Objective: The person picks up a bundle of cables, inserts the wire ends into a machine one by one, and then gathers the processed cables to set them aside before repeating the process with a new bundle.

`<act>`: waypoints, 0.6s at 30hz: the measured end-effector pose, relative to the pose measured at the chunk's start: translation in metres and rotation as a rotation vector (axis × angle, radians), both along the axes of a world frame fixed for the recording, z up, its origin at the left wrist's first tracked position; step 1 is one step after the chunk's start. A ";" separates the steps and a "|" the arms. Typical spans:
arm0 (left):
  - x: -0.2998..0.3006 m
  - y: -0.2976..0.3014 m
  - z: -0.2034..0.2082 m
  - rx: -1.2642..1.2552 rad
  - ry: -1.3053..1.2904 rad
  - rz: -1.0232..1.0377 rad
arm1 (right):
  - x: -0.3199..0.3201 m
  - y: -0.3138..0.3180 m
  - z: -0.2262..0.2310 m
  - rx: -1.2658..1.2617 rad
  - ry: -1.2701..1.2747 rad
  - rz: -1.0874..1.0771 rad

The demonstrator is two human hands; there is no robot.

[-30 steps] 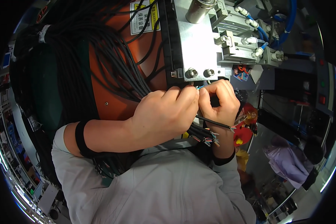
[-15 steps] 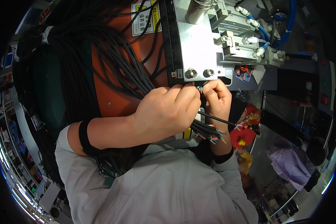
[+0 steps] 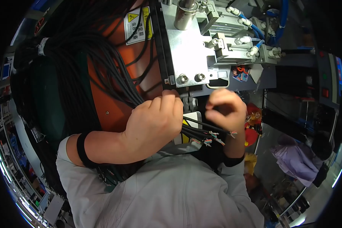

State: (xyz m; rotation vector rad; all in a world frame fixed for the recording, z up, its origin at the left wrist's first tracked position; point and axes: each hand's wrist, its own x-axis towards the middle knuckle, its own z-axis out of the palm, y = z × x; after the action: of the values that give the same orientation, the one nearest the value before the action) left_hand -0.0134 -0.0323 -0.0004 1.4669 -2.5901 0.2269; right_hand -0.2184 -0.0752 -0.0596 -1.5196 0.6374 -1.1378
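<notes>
My left hand (image 3: pixel 154 119) is closed around a bunch of black cables (image 3: pixel 195 132) just below the machine's metal block. The cables stick out to the right of the fist, and their stripped ends show thin coloured wires (image 3: pixel 216 140). To the right, apart from the cables, my right hand (image 3: pixel 230 112) has its fingers curled. A gap shows between thumb and forefinger, with nothing visible in it; the hand is slightly blurred. Between the hands, a dark metal fitting (image 3: pixel 190 103) sits under the block.
The bright metal block (image 3: pixel 188 53) with bolts overhangs the hands. Pneumatic cylinders (image 3: pixel 231 49) with blue hoses (image 3: pixel 283 19) stand at the right. More black cables (image 3: pixel 106 57) drape over the orange panel (image 3: pixel 110 102) at the left. A lilac cloth (image 3: pixel 296 161) hangs at the lower right.
My right hand has moved away from my left, to the right and down, and its pinch has opened. The coloured wires pinched between the hands no longer show there. The whole view has shifted slightly.
</notes>
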 end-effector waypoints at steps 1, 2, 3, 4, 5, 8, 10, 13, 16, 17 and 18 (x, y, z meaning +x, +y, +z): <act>0.002 -0.001 0.000 0.035 0.045 -0.003 | -0.011 -0.005 0.002 -0.002 0.000 0.002; 0.002 -0.001 0.001 0.072 0.091 -0.009 | -0.024 -0.011 0.009 -0.130 -0.062 0.166; 0.002 -0.002 0.002 0.072 0.091 -0.009 | -0.030 -0.013 0.014 -0.258 -0.126 0.330; 0.002 -0.003 0.004 0.063 0.134 -0.043 | -0.030 -0.011 0.020 -0.258 -0.126 0.330; 0.001 -0.005 0.005 0.053 0.177 -0.081 | -0.031 -0.005 0.028 -0.248 -0.111 0.248; 0.000 -0.018 0.006 -0.066 0.357 -0.191 | -0.030 0.004 0.035 -0.230 -0.085 0.083; -0.001 -0.025 0.006 -0.279 0.629 -0.328 | -0.019 0.010 0.023 -0.025 -0.153 -0.147; 0.004 -0.016 0.010 -0.080 0.611 -0.299 | 0.006 0.017 0.023 0.048 -0.106 -0.182; 0.006 -0.014 0.008 0.025 0.621 -0.263 | 0.026 0.019 0.031 0.026 -0.034 -0.146; 0.007 -0.015 0.006 0.030 0.642 -0.245 | 0.031 0.019 0.034 0.033 -0.043 -0.194; 0.007 -0.015 0.004 0.034 0.664 -0.229 | 0.035 0.019 0.036 0.040 -0.052 -0.242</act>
State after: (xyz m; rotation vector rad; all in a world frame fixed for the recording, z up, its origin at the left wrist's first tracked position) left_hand -0.0065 -0.0474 0.0036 1.0054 -2.1785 -0.2878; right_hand -0.1835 -0.0566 -0.0232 -1.4009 0.8197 -1.3346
